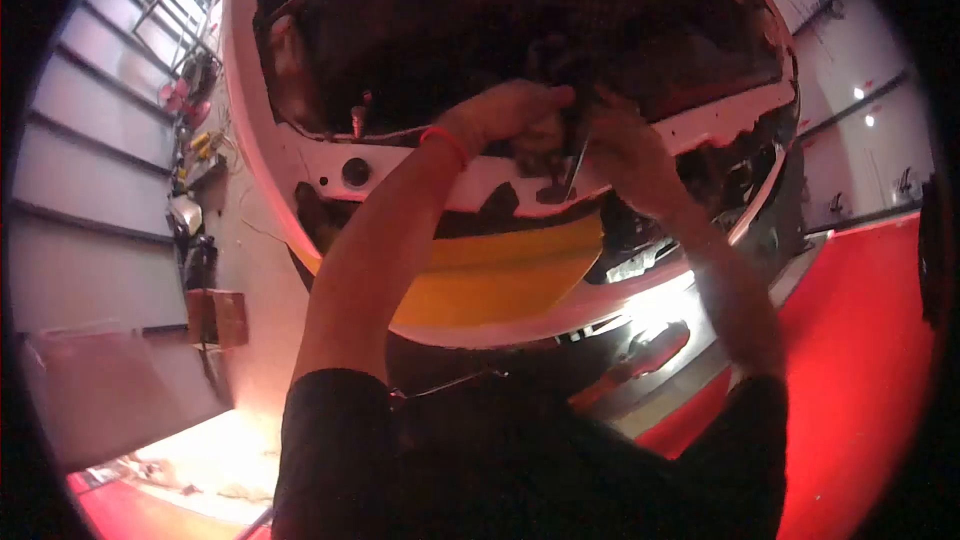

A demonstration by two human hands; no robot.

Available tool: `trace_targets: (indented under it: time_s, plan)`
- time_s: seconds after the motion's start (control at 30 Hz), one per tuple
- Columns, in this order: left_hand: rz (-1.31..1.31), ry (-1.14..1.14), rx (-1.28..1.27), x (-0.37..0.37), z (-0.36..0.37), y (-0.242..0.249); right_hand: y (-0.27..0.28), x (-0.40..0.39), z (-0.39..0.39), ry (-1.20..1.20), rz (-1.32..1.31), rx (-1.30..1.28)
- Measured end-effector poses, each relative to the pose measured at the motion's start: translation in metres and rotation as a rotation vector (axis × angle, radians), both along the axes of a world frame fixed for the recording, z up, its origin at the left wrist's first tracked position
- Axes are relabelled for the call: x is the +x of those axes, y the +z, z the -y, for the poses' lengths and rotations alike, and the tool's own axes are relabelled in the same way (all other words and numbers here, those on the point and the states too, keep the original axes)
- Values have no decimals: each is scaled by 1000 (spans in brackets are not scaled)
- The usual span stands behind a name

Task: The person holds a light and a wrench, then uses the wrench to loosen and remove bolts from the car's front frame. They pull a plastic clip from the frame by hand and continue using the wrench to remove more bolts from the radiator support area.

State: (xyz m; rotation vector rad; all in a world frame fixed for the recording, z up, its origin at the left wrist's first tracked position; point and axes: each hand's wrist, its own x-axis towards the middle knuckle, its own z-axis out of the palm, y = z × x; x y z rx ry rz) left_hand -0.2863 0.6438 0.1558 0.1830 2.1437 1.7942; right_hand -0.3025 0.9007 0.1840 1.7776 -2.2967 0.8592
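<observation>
The open front of a car shows a pale crossbar below a dark engine bay. My left hand, with a red band at the wrist, reaches over the crossbar to a latch-like metal part near its middle; the fingers are bent, and what they hold, if anything, is lost in shadow. Right of that part is my right hand, its fingers curled beside a thin metal tool or rod. Its fingertips are dark and blurred, so its grip is unclear. A yellow panel lies below the crossbar.
A bright light shines at the lower right of the bumper. A brown box and a pink fan stand at the left. A red surface fills the right side. Shelving is at the upper left.
</observation>
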Motion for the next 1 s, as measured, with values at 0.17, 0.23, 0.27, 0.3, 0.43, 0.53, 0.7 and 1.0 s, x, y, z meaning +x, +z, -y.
trace_targets:
  time_s: [0.17,0.23,0.27,0.3,0.43,0.53,0.7,1.0]
  plan:
    - [-58,-59,-5,3,-4,2,-3,31,9,-122,-60,-151]
    - [-32,-40,1,7,-3,10,3,30,14,-145,-39,-104]
    - [-27,-40,-4,9,-2,17,4,30,15,-172,-26,-57]
    - [-202,-98,-273,12,-4,25,1,29,15,-178,-17,-59]
    - [-118,168,-86,25,-14,27,3,22,12,-105,-30,-15]
    - [-703,531,-599,45,-18,43,-10,17,10,-89,-44,-49]
    - [-997,479,-542,169,-10,99,-18,18,17,-102,25,-61]
    - [-192,517,-753,401,-51,-64,-21,10,14,-148,-74,-92]
